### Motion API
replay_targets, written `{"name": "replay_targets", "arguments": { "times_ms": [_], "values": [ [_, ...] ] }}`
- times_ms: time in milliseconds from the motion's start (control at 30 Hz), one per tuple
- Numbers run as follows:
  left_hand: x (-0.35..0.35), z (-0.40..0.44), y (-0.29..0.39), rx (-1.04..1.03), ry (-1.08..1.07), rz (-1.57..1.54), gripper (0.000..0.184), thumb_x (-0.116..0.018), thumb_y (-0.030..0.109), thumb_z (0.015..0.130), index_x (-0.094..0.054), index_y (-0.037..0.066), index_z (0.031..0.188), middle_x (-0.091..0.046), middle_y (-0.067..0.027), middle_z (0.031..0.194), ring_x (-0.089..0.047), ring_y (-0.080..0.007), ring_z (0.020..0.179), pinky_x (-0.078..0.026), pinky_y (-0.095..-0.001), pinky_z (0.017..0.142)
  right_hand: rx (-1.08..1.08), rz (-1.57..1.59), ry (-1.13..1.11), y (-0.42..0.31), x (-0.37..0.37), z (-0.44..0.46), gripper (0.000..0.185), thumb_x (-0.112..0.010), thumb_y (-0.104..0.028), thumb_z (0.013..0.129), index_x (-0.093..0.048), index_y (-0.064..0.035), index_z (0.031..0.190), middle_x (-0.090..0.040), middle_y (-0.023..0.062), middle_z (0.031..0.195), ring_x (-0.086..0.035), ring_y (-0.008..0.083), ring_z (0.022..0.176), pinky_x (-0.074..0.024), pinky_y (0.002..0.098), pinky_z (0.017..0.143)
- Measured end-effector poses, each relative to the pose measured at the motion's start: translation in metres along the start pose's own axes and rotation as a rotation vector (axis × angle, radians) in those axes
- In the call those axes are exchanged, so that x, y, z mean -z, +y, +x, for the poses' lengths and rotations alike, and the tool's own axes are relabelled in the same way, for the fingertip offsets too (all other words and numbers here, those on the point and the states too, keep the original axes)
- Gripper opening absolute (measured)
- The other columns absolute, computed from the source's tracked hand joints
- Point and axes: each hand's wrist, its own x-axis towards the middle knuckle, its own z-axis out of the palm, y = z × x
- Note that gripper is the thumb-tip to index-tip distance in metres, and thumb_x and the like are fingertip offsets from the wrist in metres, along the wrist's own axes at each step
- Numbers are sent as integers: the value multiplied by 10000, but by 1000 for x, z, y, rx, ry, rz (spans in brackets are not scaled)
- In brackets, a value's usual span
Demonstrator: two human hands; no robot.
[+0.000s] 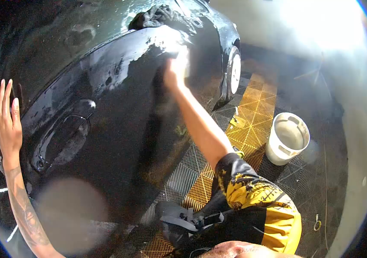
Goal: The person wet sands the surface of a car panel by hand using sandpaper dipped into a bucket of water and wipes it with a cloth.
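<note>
Right now, through the head camera, I look down along a dark car door (119,120) that fills the middle of my view, upright and glossy. My left hand (8,122) is raised at the far left, fingers straight and thumb a little apart, holding nothing that I can see; its back faces me against the dark side of the car, though I cannot tell whether the palm touches it. My right hand (176,71) reaches out to the upper part of the door, toward the wheel (234,71). Glare washes it out, so I cannot tell whether it is closed or grips anything.

A pale, ragged-edged patch (117,64) runs along the upper door, beside that hand. Just beyond it, a dark cloth (157,17) lies heaped at the door's top edge. Nearer my left hand is the door handle (65,135), set in its oval recess. To the right, well apart from both hands, a white bucket (274,148) stands on the ribbed floor tiles (256,103), which are yellow and dark.
</note>
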Motion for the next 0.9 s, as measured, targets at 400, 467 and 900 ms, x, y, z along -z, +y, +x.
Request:
{"name": "replay_targets", "arguments": {
  "times_ms": [400,467,900],
  "values": [
    [-52,75,8,-255,98,-59,444,-332,231,1034,-440,152,1457,-388,-12,1533,-295,-205,1447,-204,-415,1195,139,-380,-73,5,-6,-1,703,-420,-106,859,-177,65,1496,-90,315,1567,-90,462,1462,-101,553,1186],
    [-42,72,6,-242,57,-42,443,-319,237,1037,-444,151,1453,-399,-14,1525,-299,-200,1444,-195,-413,1200,267,-81,-166,-31,0,-77,750,-416,-59,818,-164,8,1521,-79,311,1570,-67,463,1465,-86,549,1191],
    [-61,74,-6,-195,-26,-163,465,-303,311,1049,-394,181,1485,-361,-10,1549,-254,-202,1465,-146,-452,1202,423,57,-430,-60,13,-128,772,-430,-130,798,-173,54,1502,-102,284,1581,-99,460,1465,-87,517,1194]
  ]
}}
